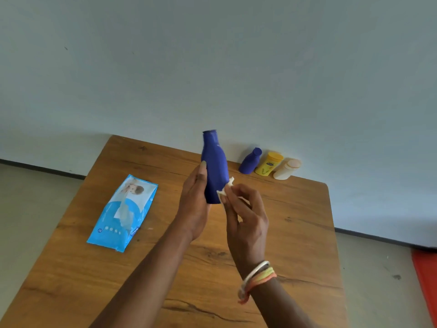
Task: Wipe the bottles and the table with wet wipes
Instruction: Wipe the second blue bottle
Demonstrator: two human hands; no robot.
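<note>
Left hand (194,204) grips the upright blue bottle (215,171); right hand (246,221) pinches a wipe (222,193) against its base.

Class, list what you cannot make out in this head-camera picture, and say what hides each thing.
Head view: fingers of the left hand, hidden behind the large blue bottle.
Head view: most of the wet wipe, bunched in the right hand.
Head view: yellow bottle label text, too small.
Head view: red object, cut off by the right edge.
</note>
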